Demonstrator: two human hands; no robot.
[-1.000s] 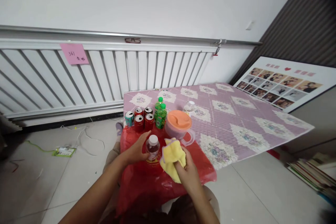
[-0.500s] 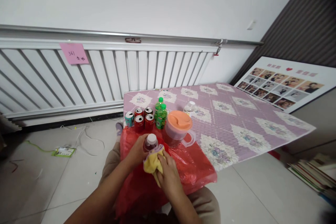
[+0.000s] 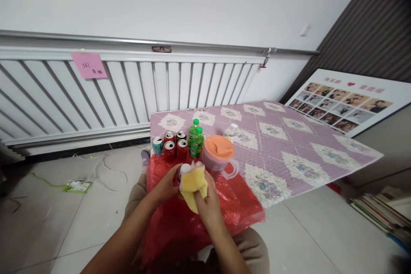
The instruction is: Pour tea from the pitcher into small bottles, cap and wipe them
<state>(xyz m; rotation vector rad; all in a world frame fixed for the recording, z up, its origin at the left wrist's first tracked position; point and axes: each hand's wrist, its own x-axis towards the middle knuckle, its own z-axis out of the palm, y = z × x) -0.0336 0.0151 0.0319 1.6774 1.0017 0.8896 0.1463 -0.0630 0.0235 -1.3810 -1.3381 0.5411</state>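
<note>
Over the near end of the table, my left hand is closed around a bottle with a white cap; most of the bottle is hidden by the cloth and my fingers. My right hand grips a yellow cloth with a purple edge and presses it against the bottle's right side, up near the cap. Just beyond the hands stands a clear plastic pitcher with an orange lid. Both hands are above a red plastic sheet.
Behind my left hand stand red cans and a teal can. Beside them are two green-capped bottles, and farther right a clear bottle. A floral tablecloth covers the table, against a white radiator. A power strip lies on the floor.
My right hand has moved the yellow cloth up the bottle, so it now covers more of the front and reaches the cap. The left hand keeps its hold.
</note>
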